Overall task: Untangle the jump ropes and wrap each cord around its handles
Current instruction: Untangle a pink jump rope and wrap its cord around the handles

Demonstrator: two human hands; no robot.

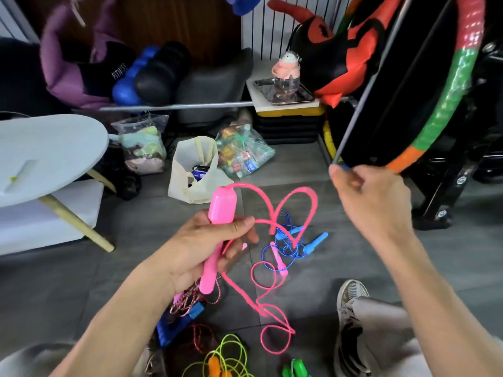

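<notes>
**Pink rope in hand above a floor of tangled cords**

Head view: the left hand (209, 248) is curled round a pink handle (217, 229), held upright over the grey floor (81, 281). From the handle's top the thick pink cord (275, 210) arcs out, loops in the air and trails down to the floor. The right hand (373, 197) is raised near a striped hoop (446, 104), fingers clenched; a thin grey line runs up from it, and I cannot tell whether the hand holds it. Lying on the floor between the hands is a blue jump rope (294, 240), tangled with a thin pink rope (269, 270). Near the bottom edge lie a yellow-green rope (228, 352) and a red-and-white braided cord (196, 297). A white round table (46, 151) stands at left.
</notes>
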